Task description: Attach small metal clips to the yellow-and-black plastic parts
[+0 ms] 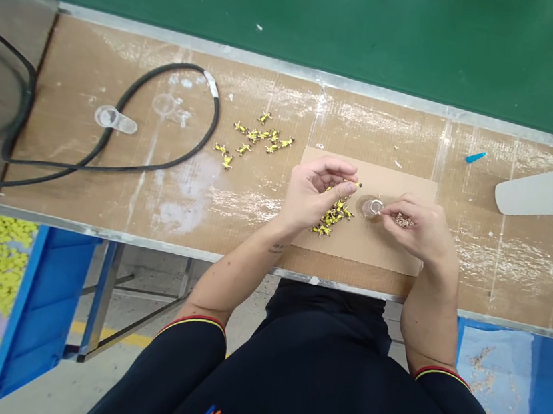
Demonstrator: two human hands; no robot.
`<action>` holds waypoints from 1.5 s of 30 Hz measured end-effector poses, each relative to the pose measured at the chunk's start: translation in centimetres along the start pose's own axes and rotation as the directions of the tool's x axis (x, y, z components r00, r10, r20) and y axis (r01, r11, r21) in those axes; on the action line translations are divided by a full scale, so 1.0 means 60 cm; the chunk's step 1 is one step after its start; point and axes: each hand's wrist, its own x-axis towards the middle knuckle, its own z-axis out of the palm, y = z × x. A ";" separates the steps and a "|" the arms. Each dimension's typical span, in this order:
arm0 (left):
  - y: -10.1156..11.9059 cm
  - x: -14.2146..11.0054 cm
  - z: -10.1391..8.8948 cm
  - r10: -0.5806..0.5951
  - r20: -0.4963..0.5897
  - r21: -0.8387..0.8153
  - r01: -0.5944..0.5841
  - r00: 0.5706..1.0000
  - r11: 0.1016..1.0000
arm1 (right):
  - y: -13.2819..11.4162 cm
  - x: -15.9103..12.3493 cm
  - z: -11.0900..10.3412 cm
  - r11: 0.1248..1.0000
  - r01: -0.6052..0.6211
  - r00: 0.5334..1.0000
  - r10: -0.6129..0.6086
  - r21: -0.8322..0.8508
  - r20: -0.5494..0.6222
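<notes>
My left hand [318, 192] is over a cardboard sheet, thumb and fingers closed on a small yellow-and-black figure [358, 185] that pokes out at the fingertips. Just below that hand lies a pile of similar yellow figures [334, 215]. My right hand [418, 228] is closed in a pinch at the right edge of a small clear round cup [371, 208]; what its fingertips hold is too small to make out. Partly hidden under the right hand is a heap of tiny pale brownish pieces [402, 219]. The cardboard sheet [377, 249] lies beneath all of these.
More yellow figures [259, 136] lie scattered to the left. A black cable [160, 167] loops there beside a clear plastic scoop-like piece [116, 120]. Rightward are a blue tapered piece [475, 157] and a white object [551, 190]. Blue bins [51, 293] stand below the table edge.
</notes>
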 end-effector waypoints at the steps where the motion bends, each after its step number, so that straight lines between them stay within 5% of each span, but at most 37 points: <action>1: -0.001 0.000 0.000 -0.013 -0.005 -0.009 0.013 1.000 1.000 | 0.000 0.000 0.000 1.000 0.001 1.000 -0.001 0.003 -0.002; 5: -0.003 -0.001 0.000 -0.081 -0.004 -0.076 0.080 0.997 0.994 | -0.005 0.002 -0.004 0.996 0.038 0.998 -0.035 0.076 -0.045; 14: -0.009 -0.018 0.021 -0.235 0.187 -0.333 0.287 0.954 0.898 | -0.043 0.010 0.004 0.892 0.108 0.917 0.082 0.439 -0.392; 24: -0.004 -0.028 0.031 -0.238 0.258 -0.352 0.321 0.936 0.879 | -0.045 0.009 0.018 0.813 0.195 0.905 0.067 0.549 -0.420; 40: -0.002 -0.026 0.031 -0.161 0.298 -0.351 0.265 0.941 0.898 | -0.048 0.011 0.020 0.848 0.288 0.866 -0.033 0.444 -0.499; 45: 0.002 -0.030 0.032 -0.187 0.303 -0.372 0.297 0.934 0.880 | -0.052 0.010 0.020 0.842 0.231 0.883 0.028 0.487 -0.469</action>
